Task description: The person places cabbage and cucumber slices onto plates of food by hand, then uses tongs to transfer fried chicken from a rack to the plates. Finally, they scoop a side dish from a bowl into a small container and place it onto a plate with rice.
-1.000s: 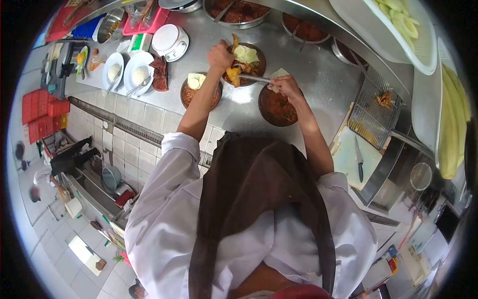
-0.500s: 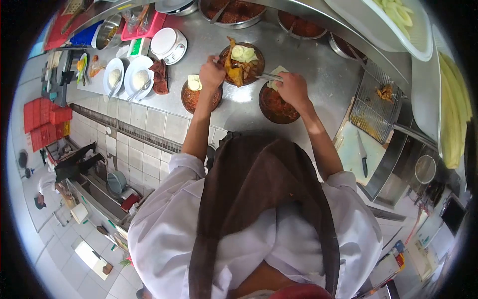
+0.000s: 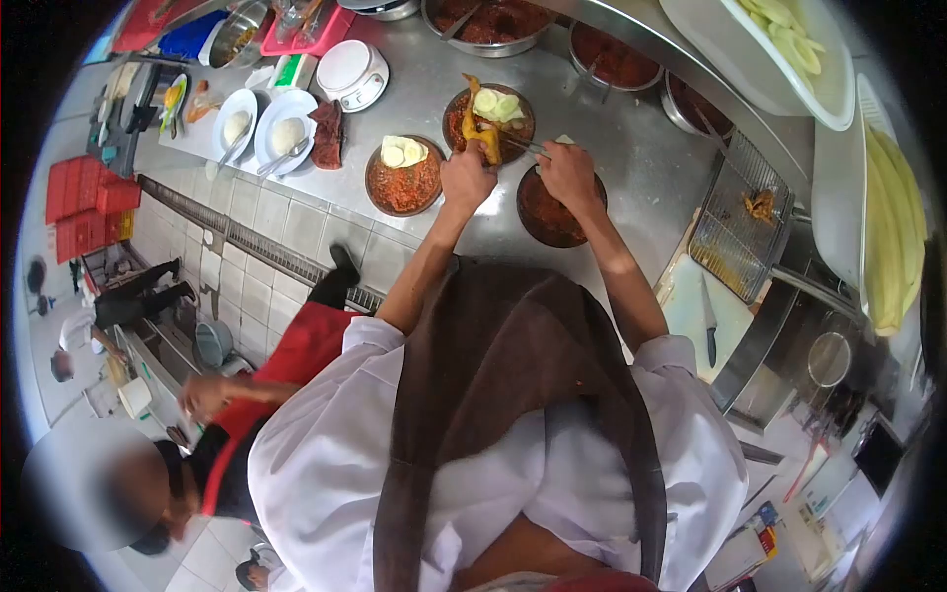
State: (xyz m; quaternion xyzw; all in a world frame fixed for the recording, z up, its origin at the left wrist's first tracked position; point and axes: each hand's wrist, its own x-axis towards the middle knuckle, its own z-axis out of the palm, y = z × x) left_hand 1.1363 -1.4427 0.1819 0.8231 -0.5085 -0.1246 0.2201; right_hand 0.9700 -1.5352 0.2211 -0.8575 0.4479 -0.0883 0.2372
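My right hand (image 3: 567,176) is closed around metal tongs (image 3: 520,143), whose tips reach the chicken piece (image 3: 480,136). This yellow-brown chicken lies on the middle dark dish (image 3: 530,120), beside pale green cucumber slices (image 3: 497,105). My left hand (image 3: 469,178) is at the dish's near edge, with curled fingers at the chicken's lower end. Left of it sits another dark dish of red sambal (image 3: 404,185), topped with cucumber slices. A third dark dish with red sambal (image 3: 552,212) lies under my right hand, partly hidden by it.
Two white plates with rice (image 3: 288,135) and a white kitchen scale (image 3: 352,75) stand at left. Pans of red sauce (image 3: 491,32) line the back. A wire rack (image 3: 740,217) and a knife (image 3: 709,321) lie right. A person in a red apron (image 3: 296,345) is close at left.
My left hand has moved right, from the middle dish's left side to the chicken's lower end. The chicken's lower end has shifted. A person in a red apron has come in at left.
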